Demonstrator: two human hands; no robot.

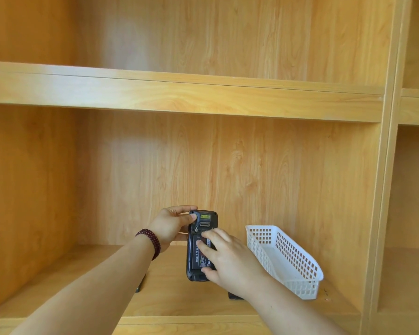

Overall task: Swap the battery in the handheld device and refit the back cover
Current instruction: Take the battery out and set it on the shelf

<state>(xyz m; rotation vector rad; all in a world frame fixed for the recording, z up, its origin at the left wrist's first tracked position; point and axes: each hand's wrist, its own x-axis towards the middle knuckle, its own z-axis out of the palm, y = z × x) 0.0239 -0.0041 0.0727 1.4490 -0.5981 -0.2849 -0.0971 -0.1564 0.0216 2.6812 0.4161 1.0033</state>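
Note:
A black handheld device [203, 220] is held upright above the wooden shelf, back side toward me, with no cover on it. My left hand [171, 226] grips its upper left edge, thumb on the top corner. A black battery [196, 256] with white printed text sits in the open compartment. My right hand [224, 258] rests on the battery, fingertips pressing its upper part and thumb at its lower edge. Two dark objects lie on the shelf, one [139, 285] under my left forearm and one [235, 295] under my right wrist; both are mostly hidden.
A white perforated plastic basket [298, 262] stands on the shelf [58, 286] just right of my right hand. A shelf board [179, 95] runs overhead. A vertical cabinet divider [382, 189] bounds the bay on the right.

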